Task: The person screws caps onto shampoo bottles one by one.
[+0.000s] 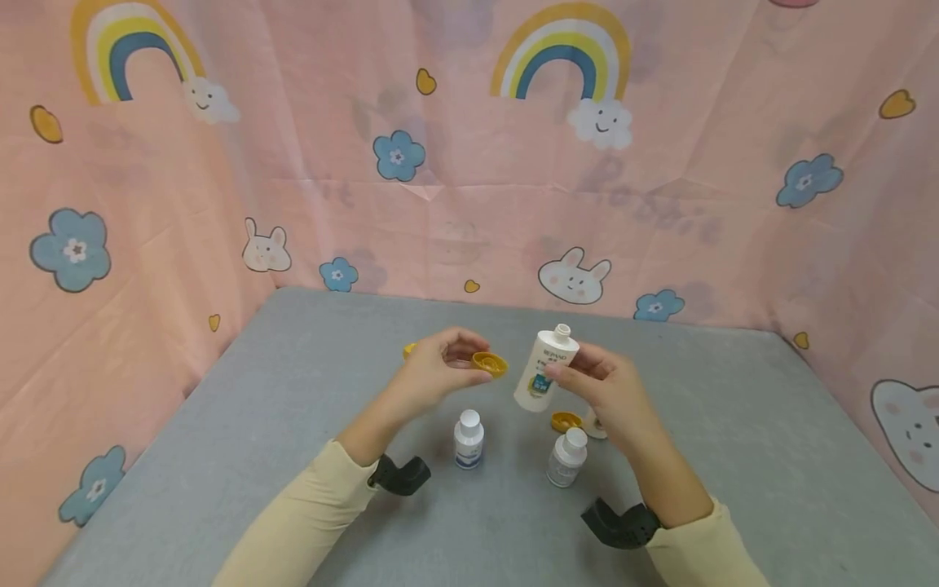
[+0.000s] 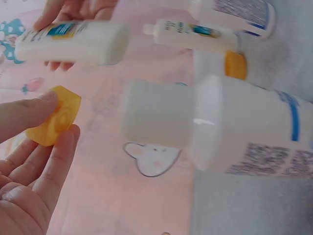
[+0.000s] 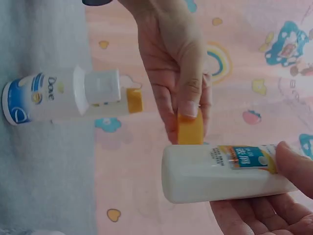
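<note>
My left hand [image 1: 429, 377] pinches a yellow bottle cap [image 1: 489, 364] between thumb and fingers, its hollow underside facing up. A white shampoo-style bottle [image 1: 537, 379] with a bare neck is gripped by my right hand [image 1: 614, 395], raised off the table and slightly tilted. Cap and bottle are apart in the head view. In the left wrist view the cap [image 2: 59, 116] shows a ring inside. Another uncapped white bottle [image 2: 181, 34] stands on the table, mostly hidden behind my right hand in the head view. Beside it lies a second yellow cap [image 1: 566, 421].
Two small white bottles with white caps, one on the left [image 1: 469, 440] and one on the right [image 1: 567, 459], stand nearer me. Behind my left hand shows a yellow-topped bottle [image 3: 134, 100], largely hidden by the Dove bottle [image 3: 54, 95]. Pink printed cloth [image 1: 455, 212] surrounds the grey table [image 1: 293, 391].
</note>
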The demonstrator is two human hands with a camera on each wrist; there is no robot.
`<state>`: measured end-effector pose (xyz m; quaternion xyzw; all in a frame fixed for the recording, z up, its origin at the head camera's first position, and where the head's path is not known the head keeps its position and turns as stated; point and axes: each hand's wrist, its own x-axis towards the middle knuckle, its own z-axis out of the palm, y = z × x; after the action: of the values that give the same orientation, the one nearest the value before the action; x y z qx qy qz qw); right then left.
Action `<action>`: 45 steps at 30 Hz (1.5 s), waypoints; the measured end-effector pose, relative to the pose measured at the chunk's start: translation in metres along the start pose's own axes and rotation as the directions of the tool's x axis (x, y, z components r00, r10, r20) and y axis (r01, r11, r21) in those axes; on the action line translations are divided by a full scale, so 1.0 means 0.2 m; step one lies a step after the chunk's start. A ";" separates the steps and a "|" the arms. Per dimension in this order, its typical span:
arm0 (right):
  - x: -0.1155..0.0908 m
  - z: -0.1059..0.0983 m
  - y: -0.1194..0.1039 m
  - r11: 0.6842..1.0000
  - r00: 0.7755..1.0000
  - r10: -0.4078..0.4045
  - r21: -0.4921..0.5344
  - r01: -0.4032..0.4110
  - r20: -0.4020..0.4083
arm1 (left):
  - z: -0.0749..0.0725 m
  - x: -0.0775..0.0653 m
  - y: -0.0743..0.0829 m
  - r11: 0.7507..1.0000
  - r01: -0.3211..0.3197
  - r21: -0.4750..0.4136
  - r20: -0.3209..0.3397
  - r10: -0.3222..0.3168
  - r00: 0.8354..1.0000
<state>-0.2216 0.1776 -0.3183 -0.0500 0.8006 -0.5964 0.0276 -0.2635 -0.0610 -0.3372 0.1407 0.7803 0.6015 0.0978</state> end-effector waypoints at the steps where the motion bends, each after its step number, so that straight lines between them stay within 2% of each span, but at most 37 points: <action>1: -0.01 0.00 0.00 1.000 1.000 -0.006 -0.001 0.006 0.003 | -0.01 -0.01 0.01 1.000 -0.003 -0.021 -0.001 0.003 1.000; 7: -0.08 0.04 0.02 0.999 0.998 0.008 -0.032 -0.006 0.067 | -0.02 -0.05 0.03 0.995 -0.045 -0.088 0.017 0.047 0.999; 12: -0.10 0.06 0.04 0.997 0.996 0.051 -0.059 -0.047 0.069 | -0.02 -0.08 0.01 0.991 -0.075 -0.111 0.033 0.079 0.996; 16: -0.12 0.08 0.04 0.994 0.996 0.055 -0.099 -0.047 0.075 | -0.02 -0.10 0.01 0.989 -0.105 -0.103 0.041 0.110 0.993; 19: -0.13 0.08 0.05 0.992 0.995 0.042 -0.125 -0.031 0.086 | -0.02 -0.12 0.02 0.988 -0.119 -0.100 0.045 0.124 0.991; 24: -0.13 0.08 0.05 0.992 0.993 -0.019 -0.124 0.034 0.118 | -0.03 -0.13 0.03 0.988 -0.104 -0.114 0.050 0.110 0.993; 28: -0.13 0.08 0.04 0.990 0.986 -0.071 -0.110 0.088 0.148 | -0.03 -0.14 0.04 0.988 -0.118 -0.097 0.055 0.123 0.991; 32: -0.14 0.08 0.05 0.988 0.983 -0.084 -0.116 0.103 0.161 | -0.04 -0.15 0.04 0.988 -0.148 -0.049 0.105 0.152 0.983; 36: -0.14 0.09 0.06 0.987 0.981 -0.087 -0.118 0.109 0.174 | -0.04 -0.16 0.05 0.991 -0.135 -0.007 0.136 0.135 0.981; 41: -0.14 0.10 0.07 0.983 0.971 -0.137 -0.096 0.158 0.198 | -0.04 -0.18 0.06 0.995 -0.100 0.030 0.133 0.095 0.987; 45: -0.15 0.10 0.07 0.986 0.970 -0.125 -0.085 0.145 0.207 | -0.03 -0.19 0.08 0.993 -0.096 0.067 0.132 0.087 0.987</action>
<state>-0.1911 0.1649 -0.3380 -0.1656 0.8172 -0.5481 0.0651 -0.2278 -0.0765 -0.3216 0.2184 0.7866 0.5660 0.1150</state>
